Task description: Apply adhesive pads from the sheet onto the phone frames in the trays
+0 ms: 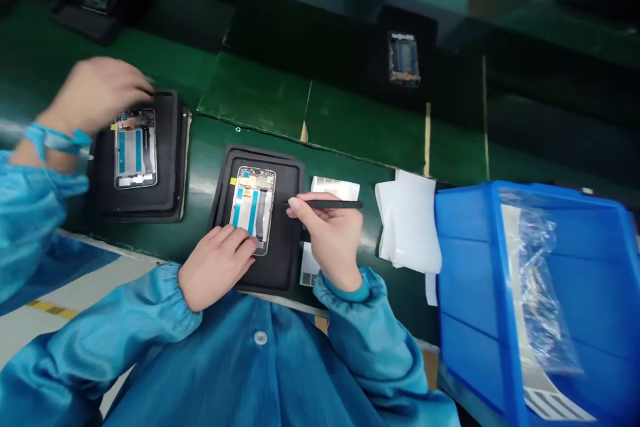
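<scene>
Head view: left hand (217, 267) lay unclenched, fingers pressing the lower end of the phone frame (253, 208) to pin it in its black tray (285, 247). Right hand (330, 240) pinched a black stylus (333, 204), tip aimed at the frame's right edge; contact unclear. Frame internals were exposed, blue strips showing, no cover fitted, so I'd judge it mid-job. Green surface (350, 127) also carried white sheets (407, 220), a blue bin (475, 267) at right, and a co-worker's hand (97, 93) over a second tray (167, 147) at left. Looked like an assembly line.
</scene>
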`<state>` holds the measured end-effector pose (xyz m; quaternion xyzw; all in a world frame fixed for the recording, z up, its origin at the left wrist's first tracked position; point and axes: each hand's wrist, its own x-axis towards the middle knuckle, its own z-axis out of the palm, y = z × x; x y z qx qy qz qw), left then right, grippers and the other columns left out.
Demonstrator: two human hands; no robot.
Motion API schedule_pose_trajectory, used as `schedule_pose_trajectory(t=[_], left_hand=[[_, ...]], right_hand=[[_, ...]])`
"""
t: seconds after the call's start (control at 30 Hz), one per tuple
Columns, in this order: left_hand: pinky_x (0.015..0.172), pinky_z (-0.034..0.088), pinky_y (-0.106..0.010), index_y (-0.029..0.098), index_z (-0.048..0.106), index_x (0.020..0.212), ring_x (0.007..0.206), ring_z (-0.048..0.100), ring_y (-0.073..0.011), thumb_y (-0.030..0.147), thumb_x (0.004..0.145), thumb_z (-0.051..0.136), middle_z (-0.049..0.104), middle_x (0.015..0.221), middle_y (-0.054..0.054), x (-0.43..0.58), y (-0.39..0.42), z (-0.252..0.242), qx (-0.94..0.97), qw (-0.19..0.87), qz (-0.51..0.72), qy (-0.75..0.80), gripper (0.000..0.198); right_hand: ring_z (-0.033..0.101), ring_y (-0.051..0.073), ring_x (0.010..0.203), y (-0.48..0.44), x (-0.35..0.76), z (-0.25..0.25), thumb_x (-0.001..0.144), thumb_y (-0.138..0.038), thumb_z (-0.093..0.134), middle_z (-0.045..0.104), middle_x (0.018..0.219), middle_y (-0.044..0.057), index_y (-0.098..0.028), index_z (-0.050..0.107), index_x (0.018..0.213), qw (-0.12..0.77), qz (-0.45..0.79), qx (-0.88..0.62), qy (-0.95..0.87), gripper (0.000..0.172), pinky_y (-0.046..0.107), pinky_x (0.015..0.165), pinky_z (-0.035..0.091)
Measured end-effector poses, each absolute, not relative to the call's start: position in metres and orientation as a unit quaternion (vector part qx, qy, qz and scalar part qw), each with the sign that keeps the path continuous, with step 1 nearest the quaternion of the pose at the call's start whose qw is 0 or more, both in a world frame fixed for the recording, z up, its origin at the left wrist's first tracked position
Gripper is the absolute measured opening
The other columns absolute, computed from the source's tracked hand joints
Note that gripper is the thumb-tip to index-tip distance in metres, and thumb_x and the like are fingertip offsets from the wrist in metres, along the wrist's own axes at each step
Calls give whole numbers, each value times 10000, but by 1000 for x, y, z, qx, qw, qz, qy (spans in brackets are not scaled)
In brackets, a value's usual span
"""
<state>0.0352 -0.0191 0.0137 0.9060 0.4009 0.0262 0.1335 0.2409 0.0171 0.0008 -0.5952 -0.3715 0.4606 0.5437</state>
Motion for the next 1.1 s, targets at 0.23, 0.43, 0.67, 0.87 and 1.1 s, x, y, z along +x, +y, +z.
schedule_pose_trajectory(t=[0.23,0.43,0.67,0.87,1.1], left_hand=[[780,530,-377,228,656,963,877,642,-231,186,960,519,675,955,-55,41,-17,4,894,162,87,409,143],[789,526,-361,184,648,1013,873,618,-207,200,947,574,670,968,-54,40,-13,-3,890,179,132,399,101],[776,509,-389,155,659,1106,906,577,-245,259,953,556,652,1021,-101,20,26,-11,831,101,218,502,212],[803,521,-389,141,663,1156,940,573,-255,275,948,562,625,1051,-115,19,37,-25,826,96,222,509,267],[798,521,-393,142,663,1160,934,572,-260,265,938,565,615,1050,-121,19,37,-26,828,95,220,506,272]], right_hand=[[742,190,658,45,212,-12,701,-367,868,771,748,38,-171,751,803,504,463,-610,-399,250,308,645,631],[750,199,703,53,203,-15,744,-380,824,784,789,54,-172,741,809,476,434,-635,-426,234,311,678,629],[750,199,689,53,198,-17,750,-363,816,785,783,50,-179,739,808,462,413,-649,-441,208,294,627,611],[742,191,660,54,197,-18,752,-338,812,779,743,38,-182,738,793,461,401,-653,-447,178,280,594,598],[737,184,649,55,197,-18,760,-335,809,778,739,33,-187,741,789,456,397,-656,-452,165,275,584,596]])
